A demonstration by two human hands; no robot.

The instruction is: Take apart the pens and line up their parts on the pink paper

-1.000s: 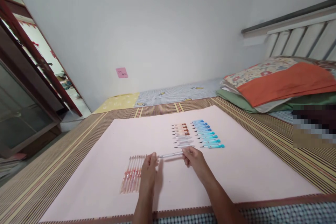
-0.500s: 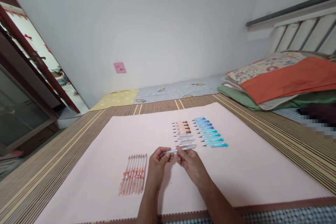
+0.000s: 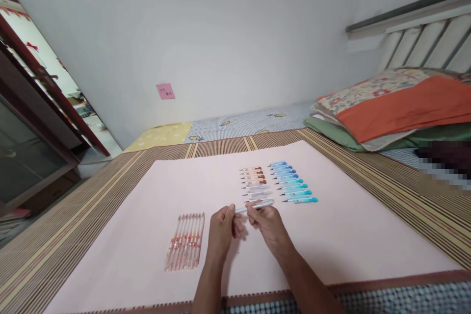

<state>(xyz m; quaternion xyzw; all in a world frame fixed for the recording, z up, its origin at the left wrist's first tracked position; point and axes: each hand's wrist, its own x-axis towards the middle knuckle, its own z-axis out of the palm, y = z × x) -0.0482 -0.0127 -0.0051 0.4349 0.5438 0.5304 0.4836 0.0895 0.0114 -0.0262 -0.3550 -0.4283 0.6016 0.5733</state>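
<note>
A white pen (image 3: 242, 210) is held level between both hands over a pale pink sheet (image 3: 140, 216). My left hand (image 3: 222, 228) pinches its left end, with the thumb on top and the other fingers loosely curled. My right hand (image 3: 268, 221) grips the pen's right part. Beyond the hands lies a column of brown and white pens (image 3: 253, 176), tips to the left. Right of it is a column of blue and turquoise pens (image 3: 294, 186). Several pink-and-clear pens (image 3: 186, 240) lie side by side left of my left hand.
The sheet lies on a striped mat (image 3: 110, 181). Folded bedding with an orange cover (image 3: 401, 110) is at the right, below a white radiator (image 3: 427, 44). A pink note (image 3: 165, 91) sticks to the wall. A doorway is at the far left.
The left thumb has moved up onto the pen's end, and the lower left fingers have spread a little. The right hand still holds the pen. The view has shifted slightly.
</note>
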